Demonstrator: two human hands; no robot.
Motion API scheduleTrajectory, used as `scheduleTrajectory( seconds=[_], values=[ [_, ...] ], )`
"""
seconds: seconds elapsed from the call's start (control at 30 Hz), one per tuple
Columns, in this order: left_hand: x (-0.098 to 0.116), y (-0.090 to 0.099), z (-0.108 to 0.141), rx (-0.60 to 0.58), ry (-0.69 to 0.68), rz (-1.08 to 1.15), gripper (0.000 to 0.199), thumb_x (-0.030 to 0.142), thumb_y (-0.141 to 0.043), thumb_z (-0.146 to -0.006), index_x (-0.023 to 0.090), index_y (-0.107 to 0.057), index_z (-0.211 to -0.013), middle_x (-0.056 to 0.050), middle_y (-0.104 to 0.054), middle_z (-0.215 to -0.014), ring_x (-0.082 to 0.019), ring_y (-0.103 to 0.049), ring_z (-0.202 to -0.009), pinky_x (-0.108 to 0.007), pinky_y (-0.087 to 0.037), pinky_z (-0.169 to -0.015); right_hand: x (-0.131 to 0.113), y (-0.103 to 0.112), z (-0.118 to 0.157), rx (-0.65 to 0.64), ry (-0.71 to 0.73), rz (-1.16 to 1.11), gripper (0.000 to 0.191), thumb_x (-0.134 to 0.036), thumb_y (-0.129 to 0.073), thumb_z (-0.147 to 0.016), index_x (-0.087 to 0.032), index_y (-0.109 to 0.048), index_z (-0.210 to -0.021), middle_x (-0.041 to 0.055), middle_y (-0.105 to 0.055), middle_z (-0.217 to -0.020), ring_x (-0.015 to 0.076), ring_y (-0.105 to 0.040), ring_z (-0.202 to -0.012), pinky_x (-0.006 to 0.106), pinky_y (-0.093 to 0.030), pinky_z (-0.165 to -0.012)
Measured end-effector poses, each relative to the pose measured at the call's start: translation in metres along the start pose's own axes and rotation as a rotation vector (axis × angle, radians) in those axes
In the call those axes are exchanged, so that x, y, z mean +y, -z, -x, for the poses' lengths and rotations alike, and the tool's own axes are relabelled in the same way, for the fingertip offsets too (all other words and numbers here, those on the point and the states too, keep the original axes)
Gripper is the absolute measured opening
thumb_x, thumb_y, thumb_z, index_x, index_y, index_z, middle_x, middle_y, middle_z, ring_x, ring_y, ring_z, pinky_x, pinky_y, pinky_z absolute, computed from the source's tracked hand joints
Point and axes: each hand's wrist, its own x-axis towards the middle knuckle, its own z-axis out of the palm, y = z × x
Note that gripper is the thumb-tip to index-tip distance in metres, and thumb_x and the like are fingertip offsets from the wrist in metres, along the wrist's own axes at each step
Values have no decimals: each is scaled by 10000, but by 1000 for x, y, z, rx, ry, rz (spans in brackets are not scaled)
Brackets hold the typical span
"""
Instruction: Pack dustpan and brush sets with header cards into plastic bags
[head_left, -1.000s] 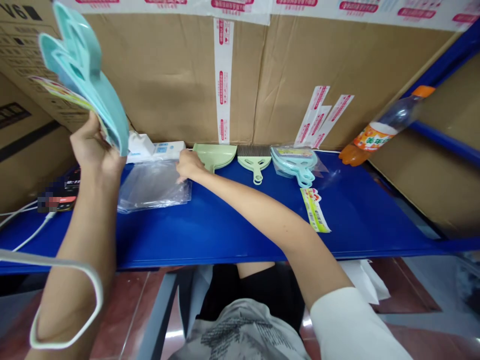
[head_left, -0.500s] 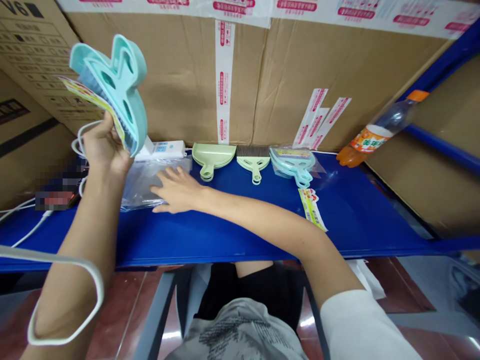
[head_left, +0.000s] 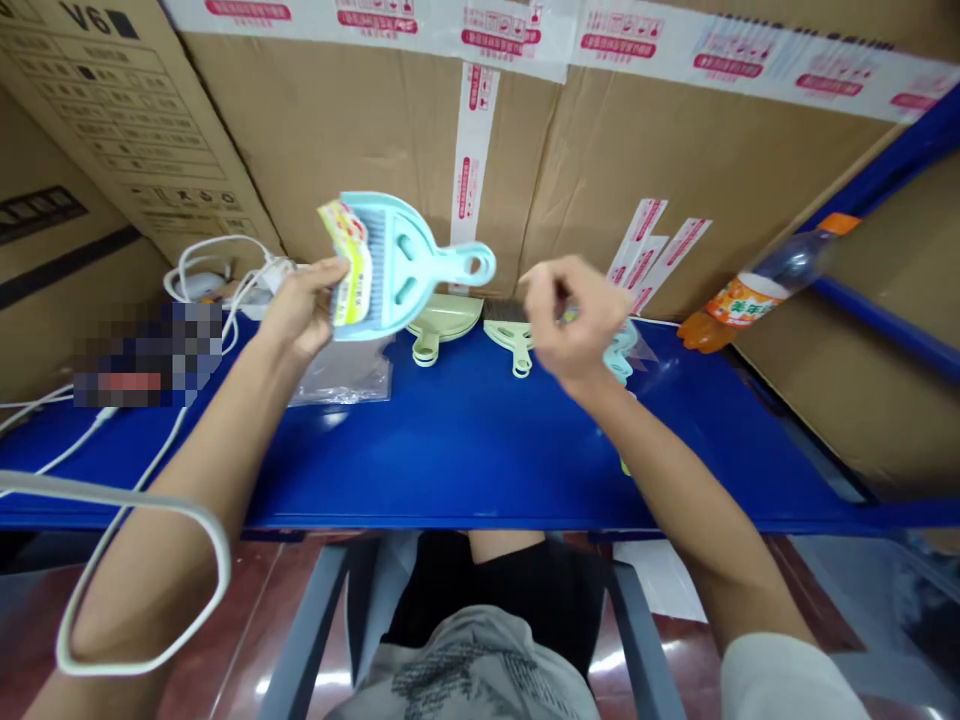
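My left hand point(head_left: 300, 305) is closed around the wide edge of a light blue dustpan and brush set point(head_left: 420, 265), held above the table with its handle pointing right. A yellow and white card label point(head_left: 360, 268) lies across the grey bristles, by my fingers. My right hand point(head_left: 574, 325) is raised in front of the right side of the table. Its fingers are curled and blurred, and whatever they may hold cannot be made out. Behind it, another light blue set point(head_left: 619, 350) in clear plastic is partly hidden. Below the held set lie clear plastic bags point(head_left: 345, 380).
On the blue table point(head_left: 450, 460) lie a green dustpan point(head_left: 450, 315) and a green brush point(head_left: 519, 340). An orange-capped bottle point(head_left: 757, 285) leans at the right. White cables point(head_left: 232, 290) run at the left, one looping over my left forearm. Large cardboard boxes point(head_left: 360, 130) stand behind.
My left hand has brought the dustpan and brush set down and rightward, turning its handle right. My right hand has left the plastic bags, moved right and curled its fingers.
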Motion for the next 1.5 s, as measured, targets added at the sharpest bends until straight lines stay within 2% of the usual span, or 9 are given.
scheduleTrajectory(
  seconds=[0.07, 0.27, 0.37, 0.5, 0.67, 0.9, 1.23, 1.37, 1.5],
  values=[
    [-14, -20, 18, -45, 91, -62, 134, 172, -826, -851, 112, -767, -956, -115, -841, -880, -235, -827, -837, -299, -680, -786, 2, 19, -14, 1, -42, 37, 357, -422, -486, -1136, -232, -730, -959, 49, -708, -891, 215, -654, -887, 399, -549, -879],
    [-47, -65, 68, -287, 272, -108, 386, 305, -1048, -653, 149, -747, -838, -72, -822, -798, -195, -770, -630, -257, -630, -588, -10, 2, -27, -500, -119, 52, 80, -287, -752, -936, -214, -750, -902, 22, -749, -875, 232, -656, -958, 400, -499, -915],
    [-52, -67, 74, -316, 297, -103, 455, 369, -1087, -615, 153, -750, -831, -46, -801, -759, -165, -740, -595, -227, -600, -545, 2, 10, -29, -504, -191, -141, 119, -297, -733, -958, -204, -746, -884, 18, -754, -874, 208, -670, -913, 384, -515, -889],
    [-53, -61, 64, -273, 287, -95, 457, 371, -1085, -620, 140, -762, -846, -59, -803, -798, -166, -744, -647, -241, -613, -593, 40, 82, -28, -363, -382, -437, 334, -541, -855, -901, -228, -744, -924, 36, -750, -919, 198, -681, -838, 347, -558, -741],
    [-51, -52, 49, -169, 242, -85, 343, 325, -1016, -710, 142, -758, -845, -58, -783, -801, -171, -716, -662, -275, -597, -634, 91, 186, 20, -533, -755, -391, 492, -666, -932, -797, -207, -756, -819, -11, -586, -615, 103, -476, -495, 269, -331, -450],
    [-46, -49, 45, -116, 215, -88, 348, 308, -1018, -688, 136, -745, -819, -36, -746, -771, -135, -670, -641, -222, -560, -581, 127, 198, 103, -815, -1044, -212, 693, -779, -964, -611, -150, -761, -820, 39, -664, -607, 125, -544, -515, 277, -357, -476],
    [-49, -50, 46, -119, 220, -106, 374, 323, -1031, -664, 156, -728, -804, -20, -733, -745, -134, -666, -619, -222, -575, -567, 145, 176, 106, -770, -864, 113, 802, -887, -864, -648, -182, -712, -999, 58, -732, -712, 181, -597, -559, 330, -417, -590],
    [-51, -50, 47, -138, 223, -104, 355, 323, -1018, -679, 152, -743, -825, -33, -747, -748, -150, -687, -632, -239, -587, -589, 114, 176, 99, -536, -514, 667, 612, -765, -742, -907, -190, -740, -1115, 146, -773, -921, 317, -711, -810, 386, -451, -683],
    [-52, -51, 49, -143, 242, -99, 362, 322, -1021, -668, 145, -750, -831, -42, -760, -772, -152, -688, -637, -244, -578, -589, 61, 152, 85, -437, -244, 488, 351, -510, -568, -1100, -208, -747, -1084, 130, -744, -966, 275, -695, -818, 406, -505, -762]
  ],
)
